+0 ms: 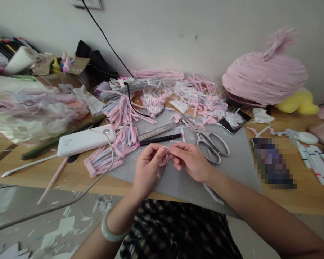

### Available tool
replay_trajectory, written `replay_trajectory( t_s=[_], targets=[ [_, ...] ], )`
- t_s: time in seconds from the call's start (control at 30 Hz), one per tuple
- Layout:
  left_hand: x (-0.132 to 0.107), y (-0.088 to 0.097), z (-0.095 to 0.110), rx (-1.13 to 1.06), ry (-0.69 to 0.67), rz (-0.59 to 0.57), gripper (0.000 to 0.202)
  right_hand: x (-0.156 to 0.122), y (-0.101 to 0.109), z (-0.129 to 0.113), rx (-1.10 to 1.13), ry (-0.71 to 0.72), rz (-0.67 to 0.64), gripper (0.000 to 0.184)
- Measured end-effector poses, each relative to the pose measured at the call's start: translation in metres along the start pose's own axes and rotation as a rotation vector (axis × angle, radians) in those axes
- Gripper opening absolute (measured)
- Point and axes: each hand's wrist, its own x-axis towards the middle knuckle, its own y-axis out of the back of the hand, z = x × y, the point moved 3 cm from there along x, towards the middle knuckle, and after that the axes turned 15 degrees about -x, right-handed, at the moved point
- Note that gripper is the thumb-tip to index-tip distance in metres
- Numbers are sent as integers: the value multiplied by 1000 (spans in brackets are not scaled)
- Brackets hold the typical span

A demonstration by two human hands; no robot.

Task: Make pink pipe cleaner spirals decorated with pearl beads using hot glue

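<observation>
Both hands meet above the grey cutting mat [232, 172]. My left hand [148, 165] is closed, thumb against fingers, on a small pink pipe cleaner loop [164, 160] with white pearl beads [165, 147] along its top. With a fingertip pinch, my right hand [190, 160] grips the other end of the beads. Fingers cover part of this small piece. Just beyond lie a black marker [162, 139], a steel ruler [159, 131] and grey-handled scissors [209, 142], none of them touched.
Pink and lilac pipe cleaners [124, 138] and a white power bank [83, 141] with a cable lie left. Loose pearl beads [233, 118] are at back right. A phone [272, 163] and several white markers [315, 165] lie right. A pink yarn-like bundle [264, 77] stands behind.
</observation>
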Motion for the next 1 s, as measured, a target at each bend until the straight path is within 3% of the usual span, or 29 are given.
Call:
replay_trajectory(
  t_s=[0.37,0.47,0.67,1.0],
  targets=[
    [2,-1,7,35,53,-27,17,1,2,-5,-53,-109,41,23],
    [2,-1,3,-118,154,-51,21,2,5,-7,-50,-138,4,24],
    [-3,-3,-5,-519,488,-9,16,2,6,-8,-28,-152,-74,25],
    [-3,-9,-9,-615,525,31,13,2,10,0,-52,-38,0,17]
  ],
)
